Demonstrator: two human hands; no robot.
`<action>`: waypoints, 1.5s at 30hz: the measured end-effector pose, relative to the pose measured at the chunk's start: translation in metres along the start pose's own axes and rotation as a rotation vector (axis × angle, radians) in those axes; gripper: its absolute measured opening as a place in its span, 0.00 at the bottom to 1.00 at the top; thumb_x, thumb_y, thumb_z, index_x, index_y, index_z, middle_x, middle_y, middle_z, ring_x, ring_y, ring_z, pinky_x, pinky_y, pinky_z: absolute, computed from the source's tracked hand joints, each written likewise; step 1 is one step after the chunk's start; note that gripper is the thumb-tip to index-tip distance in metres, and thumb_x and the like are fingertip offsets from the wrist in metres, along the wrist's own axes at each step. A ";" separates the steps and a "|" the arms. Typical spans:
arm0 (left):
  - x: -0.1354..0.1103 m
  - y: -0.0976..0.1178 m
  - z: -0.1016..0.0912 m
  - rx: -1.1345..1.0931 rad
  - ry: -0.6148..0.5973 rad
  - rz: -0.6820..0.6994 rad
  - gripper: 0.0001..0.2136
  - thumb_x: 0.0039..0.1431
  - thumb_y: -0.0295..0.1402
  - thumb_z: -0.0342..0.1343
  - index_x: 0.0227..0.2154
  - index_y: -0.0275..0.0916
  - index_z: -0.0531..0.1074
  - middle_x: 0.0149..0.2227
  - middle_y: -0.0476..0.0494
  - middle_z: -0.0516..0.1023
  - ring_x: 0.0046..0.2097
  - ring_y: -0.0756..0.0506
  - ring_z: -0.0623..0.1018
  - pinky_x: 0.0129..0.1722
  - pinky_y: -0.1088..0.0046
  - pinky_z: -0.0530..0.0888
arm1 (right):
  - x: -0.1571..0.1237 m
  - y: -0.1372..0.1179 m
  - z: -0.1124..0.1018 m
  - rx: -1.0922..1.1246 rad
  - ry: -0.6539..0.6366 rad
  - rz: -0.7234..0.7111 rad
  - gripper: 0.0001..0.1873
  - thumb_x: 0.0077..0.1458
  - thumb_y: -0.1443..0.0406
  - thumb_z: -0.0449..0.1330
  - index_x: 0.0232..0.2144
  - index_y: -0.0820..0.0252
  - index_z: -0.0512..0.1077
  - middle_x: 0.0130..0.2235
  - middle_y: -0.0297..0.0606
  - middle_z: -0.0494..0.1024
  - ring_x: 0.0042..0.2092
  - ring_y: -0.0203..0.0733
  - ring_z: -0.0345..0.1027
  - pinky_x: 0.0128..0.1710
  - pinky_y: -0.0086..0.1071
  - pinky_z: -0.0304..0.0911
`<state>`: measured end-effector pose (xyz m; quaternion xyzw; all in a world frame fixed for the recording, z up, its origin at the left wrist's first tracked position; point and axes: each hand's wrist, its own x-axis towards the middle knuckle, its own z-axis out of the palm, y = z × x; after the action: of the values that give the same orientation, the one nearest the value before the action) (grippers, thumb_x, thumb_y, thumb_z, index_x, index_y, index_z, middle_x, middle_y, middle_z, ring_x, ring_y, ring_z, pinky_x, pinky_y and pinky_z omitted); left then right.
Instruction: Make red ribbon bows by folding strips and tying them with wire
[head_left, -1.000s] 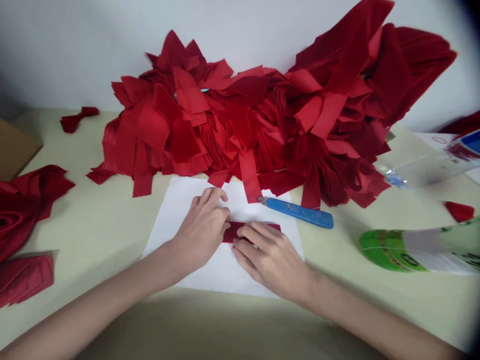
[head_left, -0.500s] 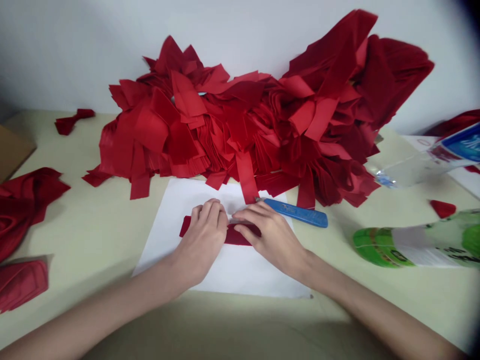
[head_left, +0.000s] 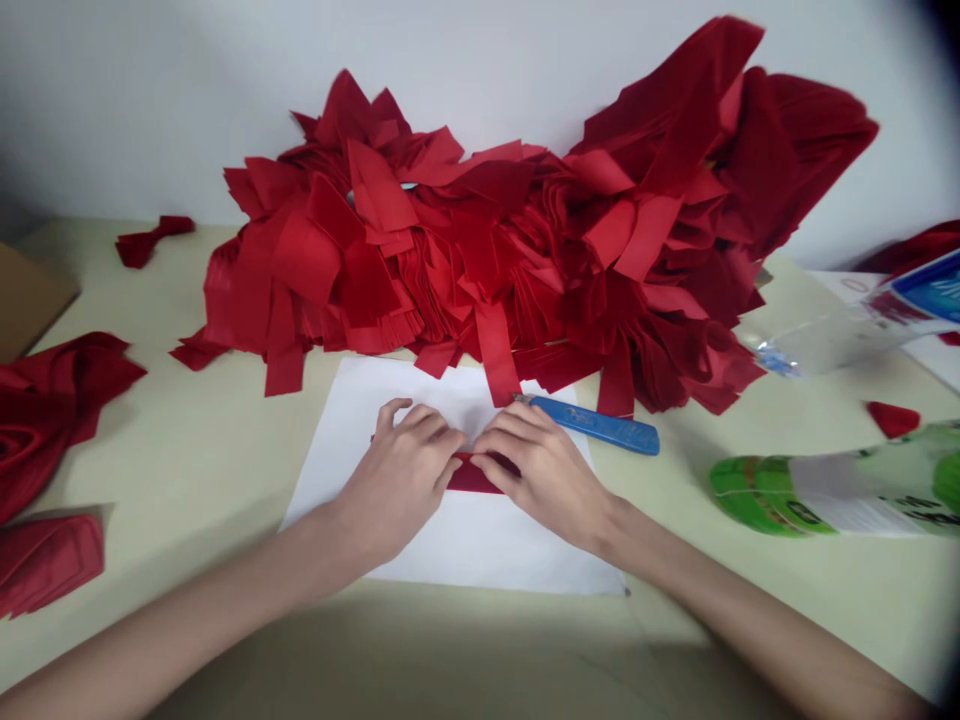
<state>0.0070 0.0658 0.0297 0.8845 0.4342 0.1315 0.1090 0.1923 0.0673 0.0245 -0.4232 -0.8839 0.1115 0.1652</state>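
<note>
A dark red fabric strip (head_left: 474, 477) lies on a white paper sheet (head_left: 457, 540) in front of me. My left hand (head_left: 397, 478) rests over its left part, fingers bent and pressing down on it. My right hand (head_left: 541, 470) covers its right part, fingertips pinching the strip near the middle. The fingertips of both hands nearly meet. Most of the strip is hidden under my hands.
A big heap of red fabric strips (head_left: 517, 240) fills the back of the table. A blue utility knife (head_left: 600, 427) lies just right of my right hand. A green bottle (head_left: 832, 490) lies at right, red cloth (head_left: 52, 400) at left, a plastic bag (head_left: 847, 330) at back right.
My hands have drawn together over the strip. The strip's left end, visible half a second ago, is now almost covered by my left hand.
</note>
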 end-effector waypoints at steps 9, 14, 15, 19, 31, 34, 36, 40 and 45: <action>0.003 -0.002 0.004 -0.055 -0.019 0.033 0.11 0.61 0.25 0.49 0.26 0.36 0.73 0.27 0.48 0.74 0.33 0.48 0.72 0.47 0.58 0.67 | 0.001 0.003 -0.003 0.112 -0.083 0.024 0.05 0.57 0.66 0.57 0.32 0.62 0.72 0.35 0.37 0.75 0.39 0.39 0.65 0.46 0.36 0.59; 0.002 -0.010 0.000 0.054 0.152 0.196 0.09 0.59 0.21 0.50 0.28 0.33 0.73 0.29 0.44 0.74 0.36 0.46 0.72 0.44 0.60 0.71 | -0.003 0.013 -0.017 0.072 -0.045 0.003 0.04 0.55 0.66 0.59 0.31 0.62 0.71 0.31 0.35 0.74 0.36 0.37 0.66 0.41 0.33 0.61; 0.001 -0.010 -0.002 0.137 0.214 0.285 0.09 0.58 0.20 0.49 0.28 0.32 0.73 0.30 0.42 0.74 0.38 0.44 0.72 0.46 0.59 0.71 | -0.005 0.013 -0.019 -0.002 0.032 -0.032 0.04 0.56 0.67 0.58 0.31 0.63 0.71 0.31 0.36 0.74 0.36 0.38 0.66 0.40 0.34 0.61; -0.007 -0.003 -0.004 0.411 0.359 0.582 0.06 0.56 0.19 0.51 0.29 0.30 0.73 0.30 0.41 0.74 0.40 0.42 0.73 0.51 0.56 0.69 | -0.020 0.010 -0.020 -0.378 0.251 -0.262 0.06 0.56 0.73 0.54 0.33 0.67 0.72 0.32 0.42 0.74 0.40 0.45 0.64 0.40 0.38 0.59; -0.024 -0.006 0.010 0.388 0.231 0.588 0.07 0.56 0.19 0.51 0.27 0.32 0.72 0.33 0.42 0.74 0.40 0.42 0.72 0.46 0.59 0.71 | -0.040 0.015 -0.017 -0.352 0.054 -0.185 0.12 0.58 0.76 0.48 0.33 0.67 0.72 0.36 0.42 0.74 0.42 0.47 0.63 0.39 0.38 0.59; -0.022 -0.007 0.009 0.267 0.175 0.548 0.08 0.55 0.17 0.50 0.29 0.31 0.73 0.32 0.41 0.73 0.41 0.42 0.71 0.43 0.61 0.72 | -0.045 0.015 -0.021 -0.386 0.040 -0.166 0.13 0.58 0.76 0.48 0.33 0.67 0.72 0.36 0.44 0.74 0.44 0.48 0.63 0.40 0.39 0.59; -0.021 -0.006 0.009 0.139 0.124 0.465 0.10 0.56 0.17 0.48 0.29 0.32 0.73 0.31 0.42 0.73 0.39 0.43 0.70 0.39 0.64 0.72 | -0.046 0.011 -0.025 -0.344 -0.012 -0.116 0.11 0.58 0.73 0.50 0.35 0.65 0.72 0.37 0.43 0.74 0.45 0.49 0.63 0.41 0.41 0.59; -0.019 -0.004 0.009 -0.145 0.053 0.184 0.12 0.59 0.19 0.48 0.26 0.36 0.74 0.26 0.47 0.71 0.32 0.48 0.70 0.30 0.71 0.70 | -0.037 -0.004 -0.028 -0.111 -0.136 -0.053 0.11 0.56 0.60 0.58 0.40 0.60 0.72 0.39 0.40 0.74 0.45 0.47 0.64 0.44 0.41 0.60; -0.015 -0.002 0.003 -0.298 0.009 0.015 0.10 0.59 0.24 0.52 0.25 0.39 0.76 0.26 0.48 0.73 0.32 0.47 0.71 0.30 0.70 0.69 | -0.015 -0.021 -0.015 0.008 -0.167 -0.011 0.11 0.59 0.61 0.55 0.32 0.62 0.73 0.32 0.38 0.75 0.36 0.41 0.66 0.39 0.36 0.63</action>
<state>-0.0020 0.0546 0.0239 0.8611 0.4035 0.1993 0.2363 0.1924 0.0433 0.0421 -0.4067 -0.8965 0.1489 0.0933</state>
